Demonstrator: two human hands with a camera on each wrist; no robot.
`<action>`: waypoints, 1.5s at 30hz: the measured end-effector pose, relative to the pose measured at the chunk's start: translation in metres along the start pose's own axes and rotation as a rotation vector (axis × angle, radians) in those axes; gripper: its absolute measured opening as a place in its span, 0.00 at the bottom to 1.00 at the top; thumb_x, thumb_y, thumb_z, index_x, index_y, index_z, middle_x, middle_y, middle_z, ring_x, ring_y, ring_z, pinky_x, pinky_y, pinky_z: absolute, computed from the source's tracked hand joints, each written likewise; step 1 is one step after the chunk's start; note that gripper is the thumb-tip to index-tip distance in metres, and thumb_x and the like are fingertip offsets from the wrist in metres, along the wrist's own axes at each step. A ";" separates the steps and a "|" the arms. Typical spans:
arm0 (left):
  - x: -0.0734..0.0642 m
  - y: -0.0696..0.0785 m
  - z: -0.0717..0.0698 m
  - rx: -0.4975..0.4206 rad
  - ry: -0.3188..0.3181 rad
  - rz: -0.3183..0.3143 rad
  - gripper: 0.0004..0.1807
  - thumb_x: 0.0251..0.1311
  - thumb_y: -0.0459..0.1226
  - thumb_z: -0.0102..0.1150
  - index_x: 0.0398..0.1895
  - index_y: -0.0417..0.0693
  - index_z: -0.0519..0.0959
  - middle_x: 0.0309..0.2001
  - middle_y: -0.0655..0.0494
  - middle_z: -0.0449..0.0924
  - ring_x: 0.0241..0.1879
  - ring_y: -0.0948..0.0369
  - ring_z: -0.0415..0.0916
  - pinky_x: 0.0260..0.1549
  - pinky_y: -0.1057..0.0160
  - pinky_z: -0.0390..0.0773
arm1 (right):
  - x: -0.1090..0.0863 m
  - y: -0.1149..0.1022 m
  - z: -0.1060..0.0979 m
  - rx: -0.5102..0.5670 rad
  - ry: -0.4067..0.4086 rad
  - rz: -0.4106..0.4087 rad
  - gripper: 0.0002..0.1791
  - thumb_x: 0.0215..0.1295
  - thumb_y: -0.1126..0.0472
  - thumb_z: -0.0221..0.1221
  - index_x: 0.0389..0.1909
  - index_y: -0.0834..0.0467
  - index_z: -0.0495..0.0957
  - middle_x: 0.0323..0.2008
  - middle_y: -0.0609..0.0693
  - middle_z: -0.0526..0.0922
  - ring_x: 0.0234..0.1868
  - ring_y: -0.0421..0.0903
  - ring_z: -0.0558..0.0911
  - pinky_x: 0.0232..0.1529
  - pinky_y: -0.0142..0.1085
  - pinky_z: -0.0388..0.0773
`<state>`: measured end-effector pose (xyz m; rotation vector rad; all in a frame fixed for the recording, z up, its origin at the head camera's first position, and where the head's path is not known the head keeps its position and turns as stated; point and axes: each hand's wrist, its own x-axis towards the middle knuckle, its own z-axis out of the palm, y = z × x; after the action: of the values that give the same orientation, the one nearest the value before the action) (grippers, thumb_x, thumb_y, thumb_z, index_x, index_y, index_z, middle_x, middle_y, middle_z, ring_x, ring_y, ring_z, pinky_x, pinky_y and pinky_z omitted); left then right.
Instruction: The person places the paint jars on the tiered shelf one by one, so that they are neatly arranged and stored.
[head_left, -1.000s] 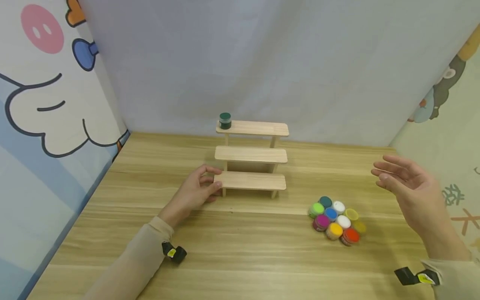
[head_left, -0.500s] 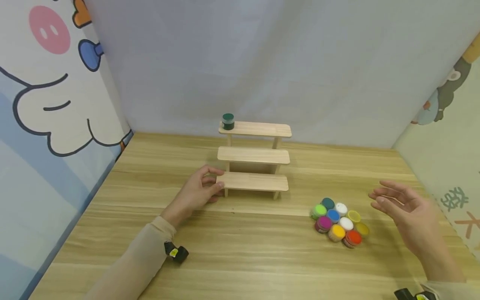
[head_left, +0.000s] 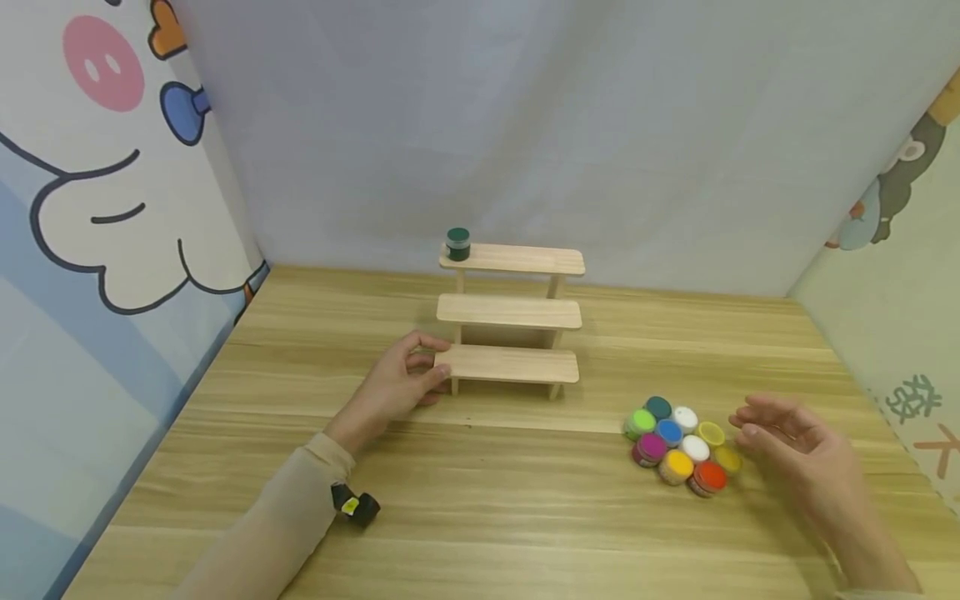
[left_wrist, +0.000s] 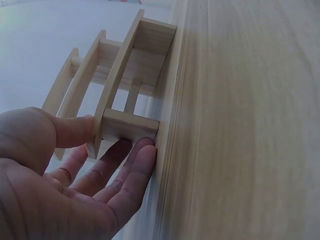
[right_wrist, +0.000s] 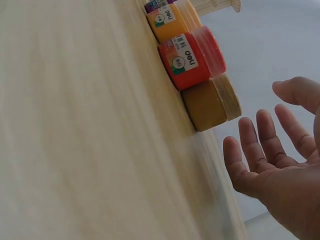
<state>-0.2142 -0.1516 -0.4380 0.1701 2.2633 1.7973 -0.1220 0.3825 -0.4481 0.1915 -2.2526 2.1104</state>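
Observation:
At the middle of the table stands a three-tier wooden display rack (head_left: 510, 364). My left hand (head_left: 397, 379) holds the left end of its lowest tier, thumb on the top board and fingers under it against the side leg, as the left wrist view shows. A dark green paint jar (head_left: 458, 245) sits on the left end of the top tier. My right hand (head_left: 798, 450), fingers apart and holding nothing, is just right of a cluster of paint jars. Nearest to it are an ochre jar (right_wrist: 206, 106) and a red jar (right_wrist: 187, 59).
The cluster also has a purple jar (head_left: 649, 448), an orange-yellow jar (head_left: 677, 467), a blue jar (head_left: 669, 432), a light green jar (head_left: 641, 423) and several others. A grey cloth (head_left: 525, 125) hangs behind the wooden table (head_left: 480, 500); printed panels flank it.
My right hand has come down and a little left, close to the jars. My left hand keeps its hold on the rack. The view has shifted slightly.

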 end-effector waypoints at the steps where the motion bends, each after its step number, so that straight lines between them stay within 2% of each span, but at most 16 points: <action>1: 0.000 0.000 0.000 -0.002 0.000 0.000 0.20 0.84 0.33 0.60 0.73 0.47 0.74 0.62 0.39 0.84 0.55 0.46 0.89 0.54 0.48 0.91 | -0.001 0.002 0.001 0.022 -0.003 0.003 0.24 0.80 0.77 0.60 0.71 0.58 0.80 0.58 0.46 0.91 0.59 0.38 0.90 0.59 0.29 0.85; 4: 0.000 -0.001 0.000 -0.008 -0.002 0.002 0.20 0.84 0.33 0.61 0.73 0.46 0.74 0.61 0.39 0.84 0.55 0.47 0.89 0.54 0.48 0.91 | -0.002 0.005 0.003 0.085 -0.010 0.003 0.25 0.79 0.80 0.59 0.70 0.59 0.81 0.58 0.48 0.90 0.59 0.40 0.90 0.59 0.33 0.86; 7: 0.000 -0.001 0.000 -0.012 -0.002 0.001 0.20 0.84 0.33 0.61 0.73 0.47 0.74 0.61 0.39 0.84 0.55 0.47 0.89 0.54 0.48 0.91 | -0.002 0.007 0.004 0.112 -0.012 0.002 0.24 0.78 0.81 0.58 0.68 0.60 0.82 0.58 0.49 0.91 0.59 0.40 0.89 0.60 0.32 0.86; 17: 0.000 -0.001 0.000 -0.007 -0.003 0.001 0.19 0.84 0.33 0.61 0.73 0.47 0.75 0.61 0.40 0.84 0.55 0.48 0.89 0.53 0.48 0.91 | -0.004 0.016 -0.002 0.089 -0.047 -0.003 0.23 0.79 0.81 0.57 0.70 0.65 0.79 0.59 0.50 0.90 0.60 0.39 0.88 0.60 0.31 0.85; 29: 0.002 -0.003 -0.001 -0.013 -0.010 0.001 0.20 0.84 0.33 0.60 0.73 0.46 0.74 0.61 0.38 0.84 0.56 0.45 0.89 0.56 0.46 0.91 | -0.006 0.024 -0.009 -0.028 -0.136 -0.041 0.19 0.81 0.80 0.54 0.69 0.72 0.75 0.60 0.47 0.89 0.59 0.38 0.88 0.63 0.27 0.83; 34: 0.001 0.000 -0.001 -0.006 -0.013 0.005 0.20 0.84 0.33 0.60 0.73 0.46 0.74 0.61 0.39 0.84 0.56 0.45 0.89 0.56 0.46 0.91 | -0.006 0.023 -0.013 -0.109 -0.184 -0.017 0.20 0.80 0.80 0.55 0.69 0.71 0.76 0.61 0.44 0.87 0.60 0.36 0.87 0.61 0.25 0.82; 40: 0.001 0.000 -0.002 -0.007 -0.011 0.007 0.20 0.84 0.33 0.61 0.73 0.45 0.74 0.61 0.38 0.84 0.56 0.45 0.89 0.55 0.47 0.91 | -0.004 0.030 -0.019 -0.040 -0.287 -0.030 0.25 0.77 0.85 0.53 0.69 0.65 0.77 0.62 0.45 0.85 0.59 0.37 0.86 0.60 0.28 0.85; 45: 0.001 0.000 -0.001 -0.009 -0.012 0.004 0.19 0.84 0.32 0.60 0.72 0.45 0.74 0.61 0.38 0.84 0.56 0.46 0.89 0.55 0.47 0.91 | -0.006 0.031 -0.021 -0.070 -0.301 -0.008 0.25 0.77 0.84 0.54 0.70 0.65 0.75 0.63 0.44 0.84 0.59 0.37 0.85 0.59 0.28 0.84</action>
<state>-0.2155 -0.1518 -0.4377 0.1835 2.2474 1.8031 -0.1213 0.4054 -0.4780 0.5484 -2.4739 2.1177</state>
